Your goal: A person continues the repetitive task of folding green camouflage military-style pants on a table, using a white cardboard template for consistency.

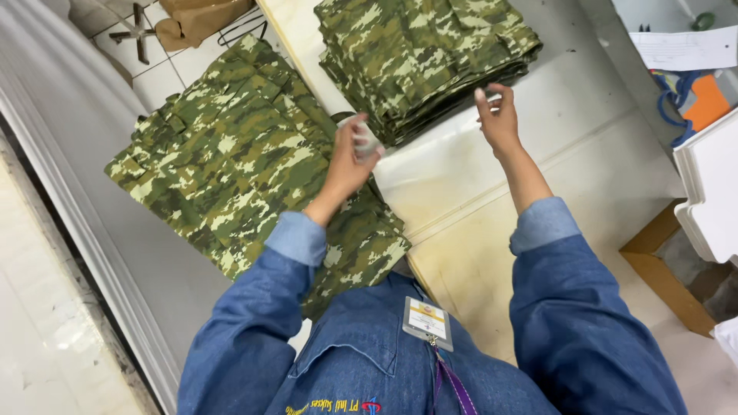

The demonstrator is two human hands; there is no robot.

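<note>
Left hand (350, 157): raised over the table edge, fingers curled closed around a small pale object (367, 143), possibly a roll or tag, too small to identify. Right hand (498, 119): raised opposite, well apart from the left, fingertips pinched on a small white piece (492, 98) whose kind cannot be told. Both forearms in blue denim sleeves. Camouflage garment (231, 165): laid flat below and beside the left hand, spread over the grey surface, its lower part draping off the table corner toward the person. Stack of folded camouflage garments (423, 54): on the pale tabletop (492, 223), just beyond both hands, edges roughly squared. Cardboard box (196, 17) on the tiled floor at upper left; papers and orange item (703, 100) at upper right. Risk, as judged: the draped garment could slide off the corner if brushed by a sleeve; the small pinched piece, held only at the fingertips, could slip and be lost among the patterned cloth.
</note>
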